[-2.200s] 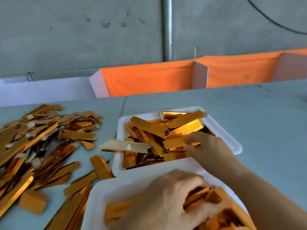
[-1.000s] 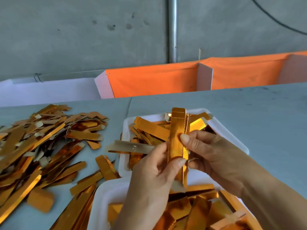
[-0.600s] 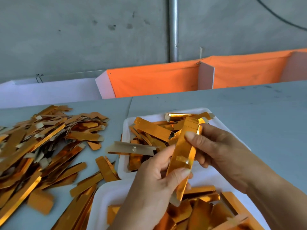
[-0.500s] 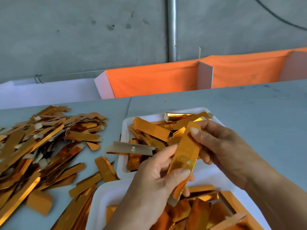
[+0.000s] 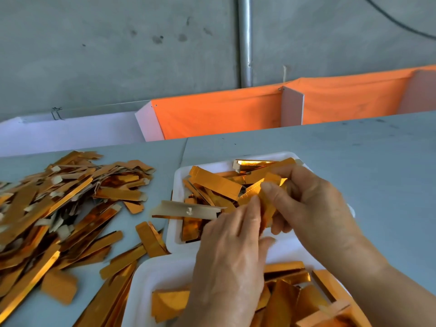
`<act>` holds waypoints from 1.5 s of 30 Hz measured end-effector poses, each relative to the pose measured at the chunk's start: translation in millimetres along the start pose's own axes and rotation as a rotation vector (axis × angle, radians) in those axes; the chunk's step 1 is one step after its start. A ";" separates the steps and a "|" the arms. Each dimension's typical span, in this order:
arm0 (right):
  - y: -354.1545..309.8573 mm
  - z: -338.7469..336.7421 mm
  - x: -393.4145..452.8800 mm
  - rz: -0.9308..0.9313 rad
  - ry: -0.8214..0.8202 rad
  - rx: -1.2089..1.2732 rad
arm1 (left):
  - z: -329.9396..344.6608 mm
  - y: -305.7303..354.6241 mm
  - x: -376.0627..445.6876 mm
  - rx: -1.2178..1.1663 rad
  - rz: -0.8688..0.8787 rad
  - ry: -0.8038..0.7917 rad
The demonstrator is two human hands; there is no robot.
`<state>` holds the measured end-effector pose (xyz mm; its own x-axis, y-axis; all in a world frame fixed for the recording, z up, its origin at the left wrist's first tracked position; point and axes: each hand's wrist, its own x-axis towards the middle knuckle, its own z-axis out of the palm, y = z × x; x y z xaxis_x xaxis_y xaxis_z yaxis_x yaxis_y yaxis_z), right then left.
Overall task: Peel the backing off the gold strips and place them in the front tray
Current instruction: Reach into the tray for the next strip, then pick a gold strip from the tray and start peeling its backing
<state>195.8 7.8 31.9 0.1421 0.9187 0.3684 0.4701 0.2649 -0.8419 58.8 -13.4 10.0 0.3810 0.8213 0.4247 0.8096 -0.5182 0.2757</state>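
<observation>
Both hands work one gold strip (image 5: 264,194), held in the air above the front tray's (image 5: 181,185) near rim. Left hand (image 5: 231,251): fingers curled, pinching the strip's lower part. Right hand (image 5: 313,208): thumb and fingers pinching its upper end. Whether the backing has started to lift: cannot tell, hands cover the seam.

Risks, as judged:
- Foil looks thin; a hard pull could crease or tear it.
- Exposed adhesive may catch on fingers or fold onto itself.
- Strip could fall into the near tray (image 5: 151,279), this side of the front tray, and mix with the strips there.
- Loose pile (image 5: 59,204) on the worktop (image 5: 354,161), left of the front tray, could take a stray piece.
</observation>
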 end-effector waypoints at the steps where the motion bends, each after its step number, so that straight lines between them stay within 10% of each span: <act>1: -1.0 0.2 -0.6 -0.011 -0.042 0.013 | -0.5 1.1 1.0 -0.009 -0.027 -0.029; 28: 0.3 -35.2 8.6 0.133 -0.480 0.324 | -7.7 -21.5 -1.9 -0.847 -0.120 -0.188; 38: 1.3 -20.9 5.7 0.163 -0.307 0.275 | 1.6 -8.7 -1.4 -0.084 -0.158 0.089; 45: 0.1 -27.1 6.3 0.173 -0.309 0.329 | -0.8 -12.4 -1.3 -0.190 -0.108 0.119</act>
<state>220.3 5.7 44.9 -0.0952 0.9882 0.1199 0.1544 0.1337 -0.9789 47.9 -8.2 6.8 0.2328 0.8463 0.4791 0.7400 -0.4738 0.4774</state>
